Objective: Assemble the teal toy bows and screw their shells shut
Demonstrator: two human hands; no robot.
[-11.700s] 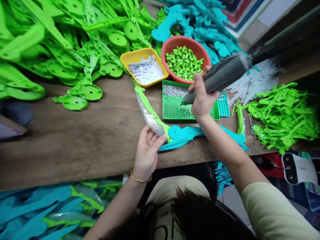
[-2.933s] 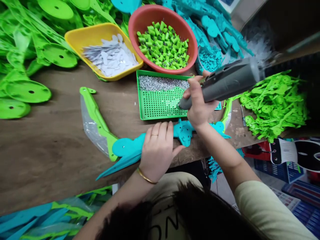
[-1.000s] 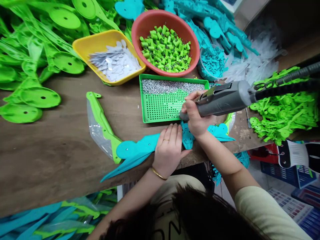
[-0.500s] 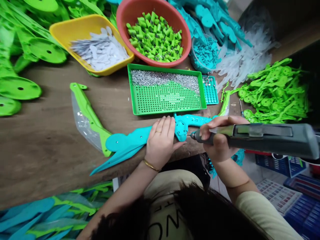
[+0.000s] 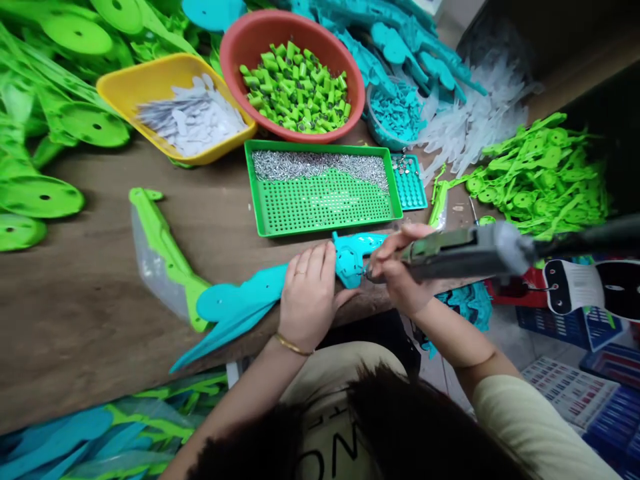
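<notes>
My left hand is laid over a turquoise plastic toy bow and presses it against the table, fingers together on top and thumb along the near edge. Green limbs with clear plastic webs extend from both ends of the bow. My right hand is wrapped around a grey electric screwdriver. Its bit meets the near right side of the bow's middle block, beside my left fingertips. The right part of the bow is partly covered by my right hand and the screwdriver.
Behind the bow stands a green perforated tray of screws, beside a small turquoise tray. Farther back are a yellow basket, a red bowl and a turquoise tub of parts. Green parts are piled right.
The view has shifted, moving the scene slightly left. The screwdriver's rear end has swung away from my body, bringing its cable into view. My left hand stays on the bow.
</notes>
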